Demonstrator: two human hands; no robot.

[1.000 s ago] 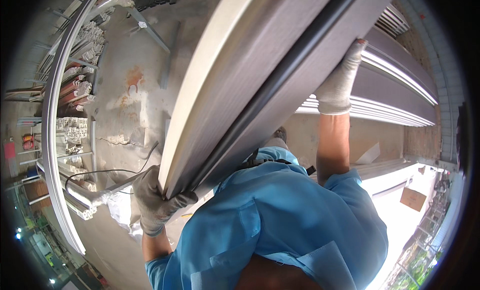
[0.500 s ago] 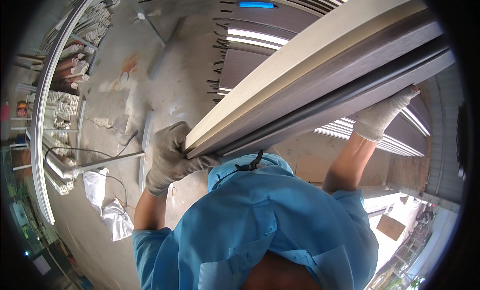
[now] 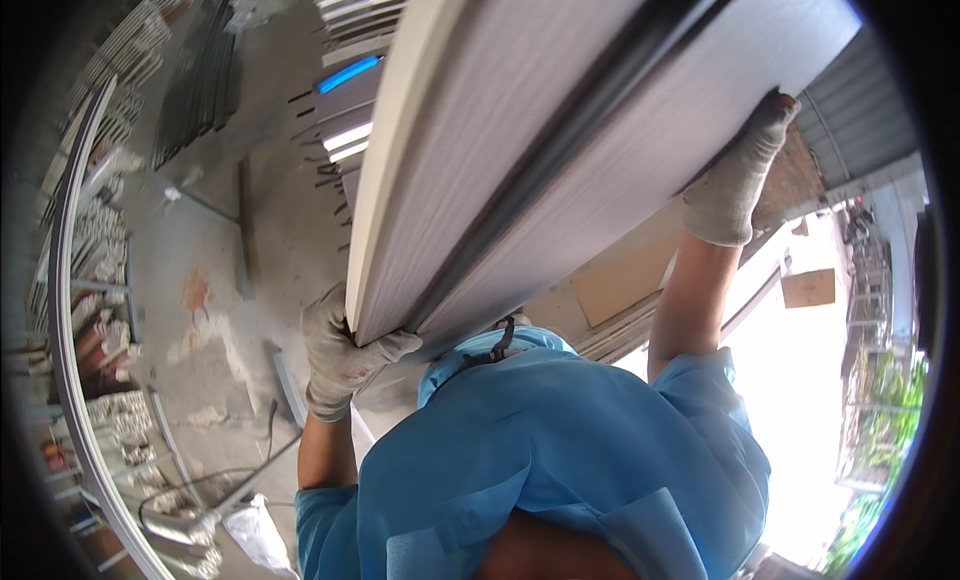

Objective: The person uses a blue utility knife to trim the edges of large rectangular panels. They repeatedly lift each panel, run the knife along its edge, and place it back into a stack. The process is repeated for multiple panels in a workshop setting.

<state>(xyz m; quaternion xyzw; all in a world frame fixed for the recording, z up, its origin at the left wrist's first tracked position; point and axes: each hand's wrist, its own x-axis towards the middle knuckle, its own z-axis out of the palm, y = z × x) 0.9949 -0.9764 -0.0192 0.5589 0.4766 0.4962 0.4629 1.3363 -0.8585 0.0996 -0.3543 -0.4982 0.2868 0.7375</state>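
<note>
A long, grey wood-grain profile (image 3: 520,130) with a black lengthwise strip and a cream side edge slants across the upper middle, in front of my chest. Its near end comes down toward my blue shirt. My left hand (image 3: 345,355), in a pale, soiled work glove, is closed round the near left corner, thumb across the end. Farther up, my gloved right hand (image 3: 738,185) grips the right edge; its fingers are partly hidden behind the profile. A bare fingertip shows at that glove's end.
Similar profiles (image 3: 350,105) lie stacked beyond, with a blue tool-like object (image 3: 349,74) on top. Racks of long bars (image 3: 100,230) line the left. A white sack (image 3: 258,532) lies on the concrete floor. At right are a cardboard box (image 3: 808,288) and a bright opening.
My view and body have turned to the right. The profile has swung steeper and its broad face shows more. Both hands keep their hold, and the right hand sits higher.
</note>
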